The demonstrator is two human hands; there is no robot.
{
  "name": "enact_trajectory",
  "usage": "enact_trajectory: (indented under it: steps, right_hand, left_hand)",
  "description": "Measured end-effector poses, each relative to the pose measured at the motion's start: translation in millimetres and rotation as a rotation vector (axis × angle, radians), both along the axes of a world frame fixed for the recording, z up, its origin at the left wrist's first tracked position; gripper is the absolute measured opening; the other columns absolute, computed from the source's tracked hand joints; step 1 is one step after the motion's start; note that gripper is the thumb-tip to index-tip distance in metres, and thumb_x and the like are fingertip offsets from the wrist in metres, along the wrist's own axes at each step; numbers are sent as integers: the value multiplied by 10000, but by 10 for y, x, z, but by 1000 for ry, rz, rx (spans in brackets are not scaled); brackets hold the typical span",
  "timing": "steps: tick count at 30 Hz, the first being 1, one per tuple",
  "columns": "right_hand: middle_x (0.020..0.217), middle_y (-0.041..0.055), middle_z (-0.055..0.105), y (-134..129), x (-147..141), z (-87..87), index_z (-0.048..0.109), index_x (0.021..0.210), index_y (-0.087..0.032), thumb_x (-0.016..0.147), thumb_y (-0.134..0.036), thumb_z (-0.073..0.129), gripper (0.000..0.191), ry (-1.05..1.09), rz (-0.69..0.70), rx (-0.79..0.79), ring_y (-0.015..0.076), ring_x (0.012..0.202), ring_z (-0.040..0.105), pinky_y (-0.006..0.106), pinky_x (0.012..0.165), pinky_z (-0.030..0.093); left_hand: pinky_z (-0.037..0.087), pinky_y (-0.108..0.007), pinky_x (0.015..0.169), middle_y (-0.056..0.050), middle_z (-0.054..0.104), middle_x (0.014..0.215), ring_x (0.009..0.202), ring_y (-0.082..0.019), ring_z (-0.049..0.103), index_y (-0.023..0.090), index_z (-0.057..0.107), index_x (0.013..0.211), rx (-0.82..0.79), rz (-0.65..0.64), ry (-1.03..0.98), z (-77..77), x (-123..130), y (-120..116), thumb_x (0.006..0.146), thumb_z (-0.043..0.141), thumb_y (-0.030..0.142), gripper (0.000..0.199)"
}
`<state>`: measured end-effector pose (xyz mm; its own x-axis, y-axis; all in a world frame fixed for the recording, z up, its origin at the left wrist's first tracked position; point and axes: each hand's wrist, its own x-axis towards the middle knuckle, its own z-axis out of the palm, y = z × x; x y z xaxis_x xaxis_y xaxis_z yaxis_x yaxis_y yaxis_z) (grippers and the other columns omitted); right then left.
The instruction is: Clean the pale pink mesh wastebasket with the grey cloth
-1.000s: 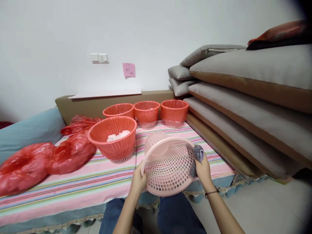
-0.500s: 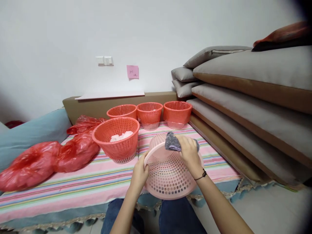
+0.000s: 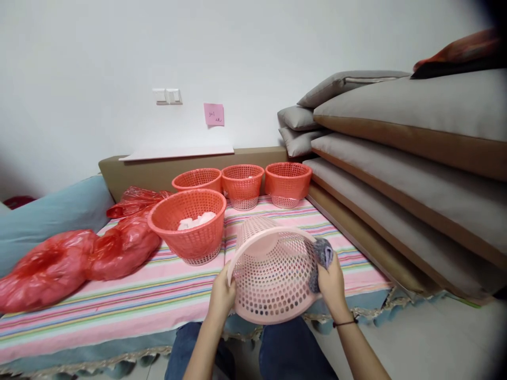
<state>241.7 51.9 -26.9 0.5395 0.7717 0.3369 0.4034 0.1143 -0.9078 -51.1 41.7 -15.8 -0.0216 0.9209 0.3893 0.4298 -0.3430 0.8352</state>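
Observation:
A pale pink perforated plastic basket [image 3: 273, 285] lies tilted on its side, its mouth facing me, near the front edge of the striped cloth. My left hand [image 3: 222, 294] grips its rim on the left, thumb over the inside. On the right side of the rim, my right hand [image 3: 331, 279] is closed on a dark grey cloth [image 3: 324, 253] with a purplish inner side, pressed against the basket's edge. The fingers of the right hand are partly hidden by the cloth and rim.
An orange-red basket [image 3: 186, 227] holding white pieces stands to the left, with three more baskets [image 3: 288, 182] behind. Red plastic bags [image 3: 63, 264] lie at far left. Stacked grey cushions [image 3: 396, 153] rise on the right. The striped cloth [image 3: 158, 295] covers the seat.
My right hand has slid with the grey cloth from the top of the basket's rim down to its right side. My left hand stays on the left rim.

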Motion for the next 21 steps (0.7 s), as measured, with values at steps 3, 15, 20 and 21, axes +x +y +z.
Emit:
enact_trajectory:
  steps: [3,15,20,21]
  right_hand:
    - [1264,137,616,71,-69,635,523,1319,-161,790,-131,413,541,-499,119,136,292,1164,533,463,997,393]
    - [1260,90,640,35,-484,1125,551,1311,-206,798,-59,441,545,-913,274,240,279,1047,525,434,917,386]
    - [1256,152,617,156,-177,608,523,1317,-137,767,-142,422,559,-424,60,134,298,1141,547,434,955,421]
    - [1257,160,615,162,-131,423,516,1320,-128,787,-206,445,544,-282,29,96,302,1151,552,434,962,427]
  left_hand:
    - [448,-428,1055,-115,678,1258,1167,-243,628,141,623,1260,31,-126,145,356,32,68,631,417,0,677]
    - [434,-373,1064,-88,656,1293,1213,-214,598,182,585,1294,99,-49,175,540,248,45,738,433,9,602]
    - [433,-420,1061,-127,658,1271,1223,-268,588,159,597,1248,8,164,-156,5,50,45,789,506,193,469]
    - [419,-434,1075,-143,646,1285,1237,-283,577,146,593,1250,-15,185,-217,-134,22,40,774,543,236,488]
